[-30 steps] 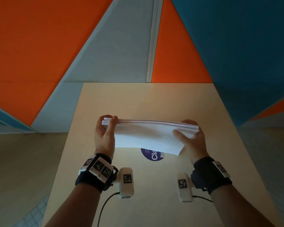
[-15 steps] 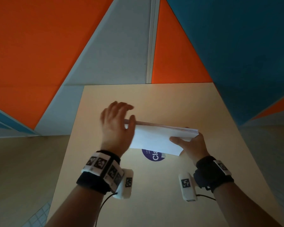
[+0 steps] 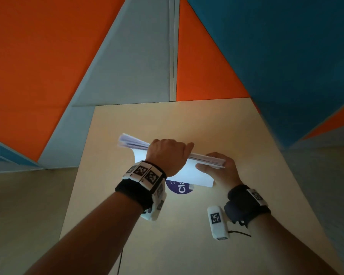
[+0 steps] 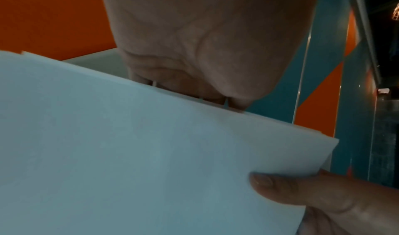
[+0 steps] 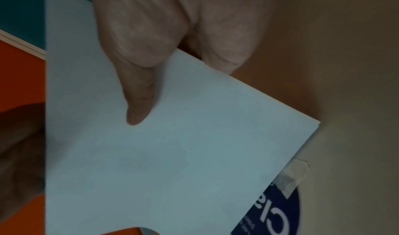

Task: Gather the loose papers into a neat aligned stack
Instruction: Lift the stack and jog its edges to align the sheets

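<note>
Above the counter point(image 3: 216, 124), both hands hold the paper stack point(image 3: 199, 171) off the surface. From the head view the left hand point(image 3: 167, 153) curls over the stack's top edge near its middle; the right hand point(image 3: 219, 171) pinches the right end, thumb on the near face. Only the right wrist view shows that thumb lying flat on smooth white paper. The left wrist view shows slightly uneven sheet edges. Half hidden below is a round purple sticker point(image 3: 180, 188), its lettering cut off. The stack's left end is blurred.
</note>
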